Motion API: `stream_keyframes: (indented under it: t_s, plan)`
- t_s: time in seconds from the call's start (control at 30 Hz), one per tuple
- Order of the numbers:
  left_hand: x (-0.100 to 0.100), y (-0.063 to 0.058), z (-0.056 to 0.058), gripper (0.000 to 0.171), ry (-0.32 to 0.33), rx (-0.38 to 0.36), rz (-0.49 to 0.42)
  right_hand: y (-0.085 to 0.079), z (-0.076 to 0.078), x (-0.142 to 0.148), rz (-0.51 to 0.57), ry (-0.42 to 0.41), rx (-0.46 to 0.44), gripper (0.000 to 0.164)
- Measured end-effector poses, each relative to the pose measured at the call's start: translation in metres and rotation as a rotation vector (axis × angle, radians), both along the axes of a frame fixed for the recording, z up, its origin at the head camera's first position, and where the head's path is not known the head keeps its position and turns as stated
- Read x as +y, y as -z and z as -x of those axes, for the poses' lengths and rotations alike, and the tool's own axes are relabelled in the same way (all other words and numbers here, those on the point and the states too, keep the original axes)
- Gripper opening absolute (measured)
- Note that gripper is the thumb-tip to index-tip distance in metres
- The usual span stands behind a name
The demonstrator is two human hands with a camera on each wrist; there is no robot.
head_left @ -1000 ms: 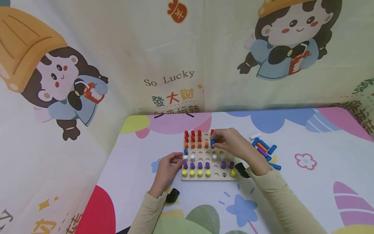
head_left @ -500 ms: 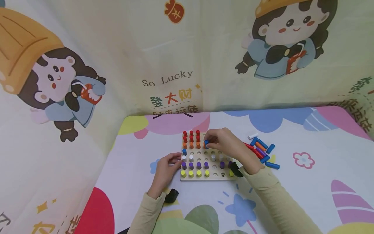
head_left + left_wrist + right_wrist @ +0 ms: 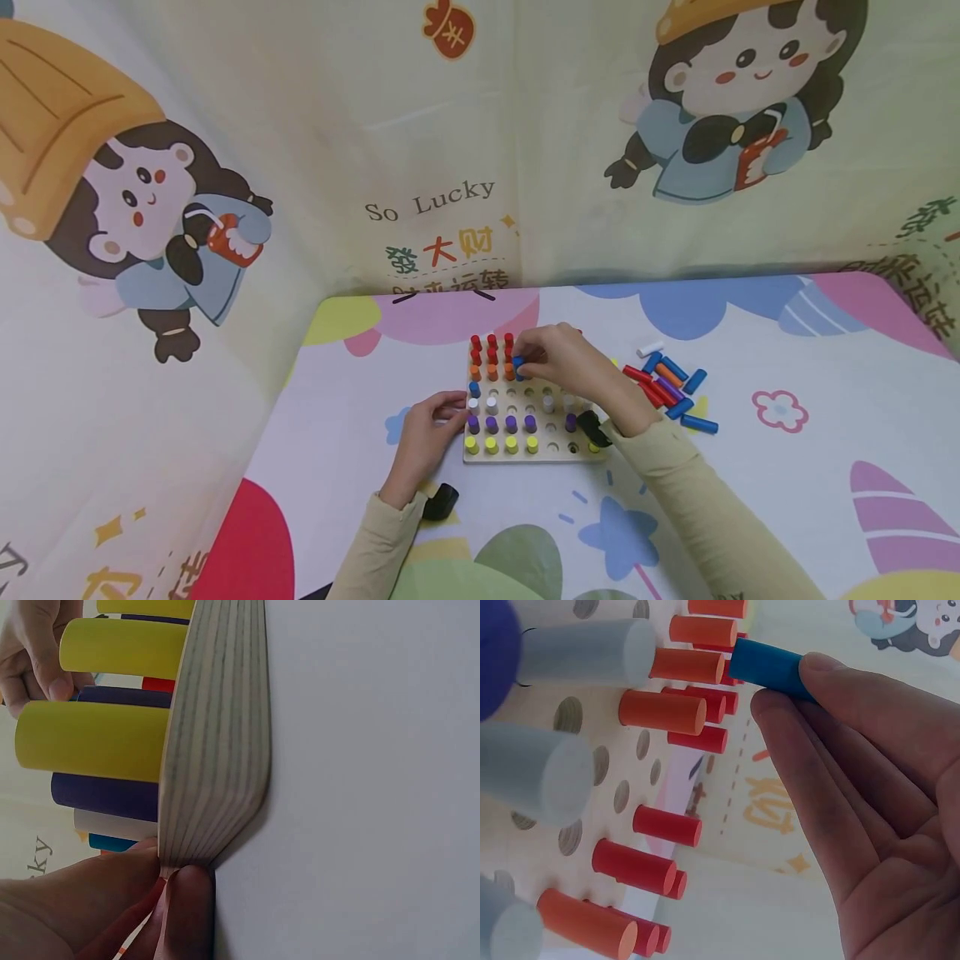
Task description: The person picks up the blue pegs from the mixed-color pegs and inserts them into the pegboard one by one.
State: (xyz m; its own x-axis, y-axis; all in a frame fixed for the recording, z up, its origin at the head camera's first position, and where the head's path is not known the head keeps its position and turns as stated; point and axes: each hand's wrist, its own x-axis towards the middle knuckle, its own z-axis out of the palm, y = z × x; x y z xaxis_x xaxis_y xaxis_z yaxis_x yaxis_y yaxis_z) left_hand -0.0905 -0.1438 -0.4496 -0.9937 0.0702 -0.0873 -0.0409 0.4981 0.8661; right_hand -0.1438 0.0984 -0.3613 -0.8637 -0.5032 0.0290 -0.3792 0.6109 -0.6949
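A wooden pegboard (image 3: 498, 459) bears rows of upright coloured pegs. Its left edge is held by my left hand (image 3: 426, 432); the left wrist view shows a thumb (image 3: 112, 889) and fingertip pinching around the board's layered side (image 3: 221, 720). Above the back part of the board, my right hand (image 3: 566, 360) pinches a blue peg (image 3: 769, 669) between thumb and fingers, its far end sticking out. One blue peg (image 3: 474, 389) stands at the left end of its row, behind the white pegs (image 3: 491, 406) and in front of the orange ones (image 3: 492, 372).
Loose pegs in blue, red, orange, purple and white (image 3: 670, 385) lie in a pile right of the board. Purple pegs (image 3: 511, 424) and yellow pegs (image 3: 512, 445) fill much of the front rows. A patterned cloth (image 3: 750, 500) covers the table; a printed curtain (image 3: 570, 167) hangs behind.
My right hand has moved left over the board with the blue peg, and more of the loose pile shows behind the forearm. The left hand stays at the board's edge.
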Motion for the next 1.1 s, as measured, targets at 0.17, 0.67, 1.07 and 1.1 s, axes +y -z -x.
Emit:
stream_keyframes:
  t_s: [0.17,0.67,1.07,1.1]
  plan:
    - [0.0,0.001,0.002,0.028,0.004,0.001,-0.004,0.001,0.004,-0.005,-0.003,-0.008,-0.011,0.014]
    - [0.0,0.003,0.001,0.029,-0.003,-0.005,0.0,0.006,0.009,-0.023,-0.058,-0.045,-0.036,0.016]
    - [0.0,0.004,0.002,0.029,0.001,-0.013,0.004,0.011,0.01,-0.032,-0.053,-0.064,-0.037,0.014]
    - [0.0,0.004,0.001,0.028,0.003,-0.011,0.003,0.012,0.01,-0.033,-0.055,-0.063,-0.039,0.014]
